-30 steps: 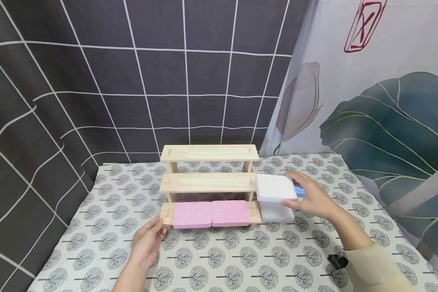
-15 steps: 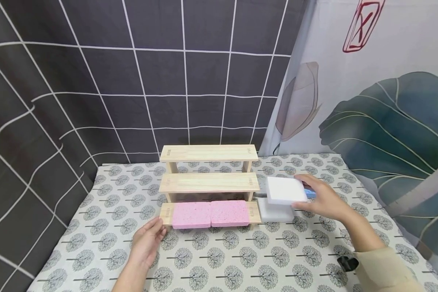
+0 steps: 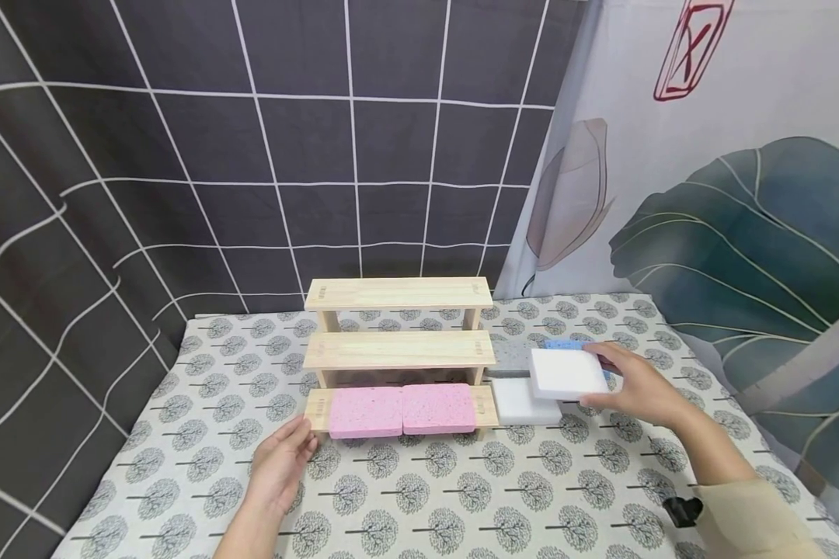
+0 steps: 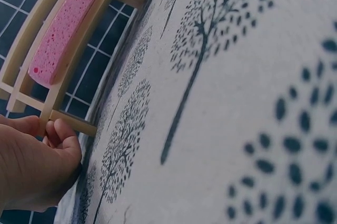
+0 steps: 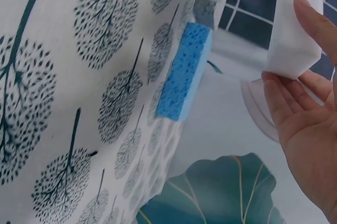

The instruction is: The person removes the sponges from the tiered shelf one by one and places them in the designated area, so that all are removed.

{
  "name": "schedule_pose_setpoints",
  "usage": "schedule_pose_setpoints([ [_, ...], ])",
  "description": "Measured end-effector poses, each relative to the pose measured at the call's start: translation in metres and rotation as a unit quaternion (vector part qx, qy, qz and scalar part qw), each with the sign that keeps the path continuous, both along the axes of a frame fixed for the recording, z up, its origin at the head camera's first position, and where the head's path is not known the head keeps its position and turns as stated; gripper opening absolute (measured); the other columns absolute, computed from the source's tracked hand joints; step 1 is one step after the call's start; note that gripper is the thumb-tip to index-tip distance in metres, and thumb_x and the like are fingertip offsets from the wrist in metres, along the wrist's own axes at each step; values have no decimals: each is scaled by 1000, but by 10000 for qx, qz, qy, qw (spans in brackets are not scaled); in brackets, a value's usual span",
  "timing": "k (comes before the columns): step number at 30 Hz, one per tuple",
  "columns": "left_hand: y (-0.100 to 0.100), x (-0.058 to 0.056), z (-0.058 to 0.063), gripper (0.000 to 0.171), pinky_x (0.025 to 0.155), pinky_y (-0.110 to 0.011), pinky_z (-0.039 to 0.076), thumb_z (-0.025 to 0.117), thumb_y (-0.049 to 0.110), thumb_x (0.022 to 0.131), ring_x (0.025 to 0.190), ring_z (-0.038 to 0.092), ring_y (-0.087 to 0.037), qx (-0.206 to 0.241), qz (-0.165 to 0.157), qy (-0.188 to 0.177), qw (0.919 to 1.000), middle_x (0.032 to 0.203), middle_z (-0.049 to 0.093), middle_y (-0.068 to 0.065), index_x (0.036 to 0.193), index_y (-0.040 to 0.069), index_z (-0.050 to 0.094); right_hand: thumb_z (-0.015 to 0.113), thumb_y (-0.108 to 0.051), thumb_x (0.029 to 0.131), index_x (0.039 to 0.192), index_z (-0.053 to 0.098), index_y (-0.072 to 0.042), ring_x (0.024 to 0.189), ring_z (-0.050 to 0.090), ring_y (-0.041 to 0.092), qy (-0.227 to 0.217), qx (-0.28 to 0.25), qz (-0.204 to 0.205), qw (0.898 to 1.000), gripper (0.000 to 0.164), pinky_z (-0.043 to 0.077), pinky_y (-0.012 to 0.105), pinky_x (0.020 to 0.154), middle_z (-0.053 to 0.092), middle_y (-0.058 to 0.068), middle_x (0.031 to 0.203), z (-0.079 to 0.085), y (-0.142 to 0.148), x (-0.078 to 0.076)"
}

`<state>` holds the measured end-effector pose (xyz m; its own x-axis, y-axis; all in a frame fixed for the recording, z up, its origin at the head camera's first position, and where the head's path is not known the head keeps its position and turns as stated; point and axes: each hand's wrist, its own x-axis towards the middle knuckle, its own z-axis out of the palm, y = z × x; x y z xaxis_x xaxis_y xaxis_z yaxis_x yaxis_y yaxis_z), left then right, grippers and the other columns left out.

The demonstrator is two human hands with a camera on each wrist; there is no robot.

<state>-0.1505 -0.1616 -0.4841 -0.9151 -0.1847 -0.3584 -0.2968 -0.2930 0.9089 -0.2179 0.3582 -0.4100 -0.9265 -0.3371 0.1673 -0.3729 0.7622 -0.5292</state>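
My right hand (image 3: 636, 384) holds a white sponge block (image 3: 569, 373) by its right edge, thumb on one side and fingers on the other. In the right wrist view that white block (image 5: 295, 29) is off the table. Below and left of it lies a second white sponge (image 3: 524, 401), partly covered. My left hand (image 3: 280, 458) pinches the left end of the lowest board of a three-step wooden rack (image 3: 398, 351); the left wrist view shows the fingers (image 4: 64, 135) curled at that corner. Two pink sponges (image 3: 367, 411) sit side by side on this lowest step.
Behind the white sponges lie a grey sponge (image 3: 513, 356) and a blue sponge (image 5: 184, 71), both on the tree-patterned cloth (image 3: 391, 497). A dark checked curtain (image 3: 308, 140) hangs behind and to the left, a leaf-print curtain (image 3: 734, 233) at the right.
My right hand has carried the white sponge rightward and slightly toward me, uncovering the second white sponge and the grey one. My left hand has stayed at the rack's corner.
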Motion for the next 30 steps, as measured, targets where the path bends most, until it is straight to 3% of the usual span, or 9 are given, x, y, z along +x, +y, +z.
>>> schedule_pose_setpoints([
  [5,0,1,0,52,89,-13,52,49,9,106,93,56,-4,14,19,16,10000,109,57,-2,149,-13,29,93,-22,72,138,48,9,123,55,50,-59,114,-77,9999,86,48,42,104,50,30,139,-5,8,-1],
  [12,1,0,2,52,90,-13,52,49,10,106,94,56,-4,-18,4,-36,10000,110,56,-1,149,-12,30,93,-18,72,139,45,12,125,52,53,-251,143,-154,9995,88,43,55,103,47,34,141,-6,13,1],
  [17,0,1,2,52,90,-14,52,50,10,106,95,56,-4,-33,17,-67,10000,110,57,-1,149,-11,30,92,-20,73,141,44,12,125,51,54,-323,160,-155,9992,89,44,55,103,46,34,141,-6,20,3],
  [20,0,0,2,52,91,-14,52,50,11,106,96,56,-5,-44,12,-84,10000,112,57,-1,150,-11,31,92,-21,74,141,43,13,124,51,54,-327,175,-140,9992,90,49,30,105,46,35,141,-7,25,4],
  [21,0,0,2,52,91,-14,52,50,11,106,97,56,-5,-63,-1,-85,9999,113,57,-2,150,-11,31,92,-20,74,141,43,13,124,51,55,-316,199,-128,9992,90,49,28,104,46,36,141,-7,27,5],
  [24,0,0,2,52,92,-14,51,49,12,106,98,56,-5,-130,-14,-102,9999,115,56,-2,150,-10,31,91,-20,74,143,41,14,126,49,55,-384,260,-187,9987,92,47,30,107,44,36,142,-8,31,5],
  [27,0,0,2,52,92,-14,51,49,12,106,99,56,-5,-174,-27,-98,9998,117,55,-3,150,-10,31,91,-21,74,143,40,15,126,48,56,-454,314,-241,9982,93,42,57,104,44,38,142,-10,33,6],
  [30,0,0,2,52,92,-14,51,49,12,106,99,55,-5,-189,-28,-116,9998,116,55,-3,150,-10,31,91,-22,73,143,41,14,126,49,55,-465,375,-291,9978,93,41,60,104,44,38,142,-14,36,6],
])
